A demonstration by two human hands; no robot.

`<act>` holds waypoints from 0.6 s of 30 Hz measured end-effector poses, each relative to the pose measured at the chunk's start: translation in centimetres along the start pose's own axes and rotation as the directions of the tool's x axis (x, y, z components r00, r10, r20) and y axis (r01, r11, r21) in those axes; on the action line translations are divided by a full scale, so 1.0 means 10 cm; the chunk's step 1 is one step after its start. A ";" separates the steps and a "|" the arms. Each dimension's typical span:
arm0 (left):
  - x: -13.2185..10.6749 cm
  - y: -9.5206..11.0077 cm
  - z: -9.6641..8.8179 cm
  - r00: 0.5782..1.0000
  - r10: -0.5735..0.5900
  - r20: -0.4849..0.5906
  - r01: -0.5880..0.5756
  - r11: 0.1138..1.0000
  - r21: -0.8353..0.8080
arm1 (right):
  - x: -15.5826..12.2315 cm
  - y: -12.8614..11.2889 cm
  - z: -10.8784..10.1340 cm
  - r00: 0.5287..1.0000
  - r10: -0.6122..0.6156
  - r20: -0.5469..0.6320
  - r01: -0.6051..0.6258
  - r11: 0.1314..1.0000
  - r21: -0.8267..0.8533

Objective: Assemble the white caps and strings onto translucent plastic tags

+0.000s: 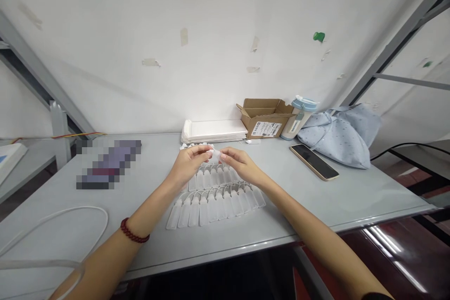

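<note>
My left hand (190, 163) and my right hand (242, 163) meet above the middle of the table. Their fingertips pinch a small translucent white piece with a white end (215, 153), the left at the white end, the right at the translucent part. Most of the piece is covered by fingers. Below my hands lies a front row of flat translucent sleeves (214, 208) with white tops and thin looped cords, side by side. Behind it is a second row of the same sleeves (213, 179), partly hidden by my hands. Small white parts (204, 145) lie just beyond my left fingers.
At the wall stand a stack of white flat packs (218, 130), an open cardboard box (266, 124) and a blue-lidded cup (298, 117). A phone (314, 161) and a light-blue cloth bag (341, 138) lie right. A pixelated object (112, 164) and a white cable (101, 208) are left.
</note>
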State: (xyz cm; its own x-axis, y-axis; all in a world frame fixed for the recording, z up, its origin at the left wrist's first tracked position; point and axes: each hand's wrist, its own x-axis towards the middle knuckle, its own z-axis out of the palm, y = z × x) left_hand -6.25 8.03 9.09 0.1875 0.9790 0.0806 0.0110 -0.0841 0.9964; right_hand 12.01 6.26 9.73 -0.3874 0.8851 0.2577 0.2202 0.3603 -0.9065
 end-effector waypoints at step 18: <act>-0.07 0.10 0.02 0.982 0.098 0.162 -0.125 0.979 0.163 | 0.03 0.08 -0.02 0.992 0.100 0.082 -0.113 0.979 0.172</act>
State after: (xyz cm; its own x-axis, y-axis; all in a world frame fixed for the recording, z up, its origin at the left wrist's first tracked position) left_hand -6.20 7.22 10.04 0.3443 0.9228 0.1727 0.1478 -0.2350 0.9607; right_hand 12.24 6.89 9.11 -0.4355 0.8896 0.1375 0.1051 0.2019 -0.9738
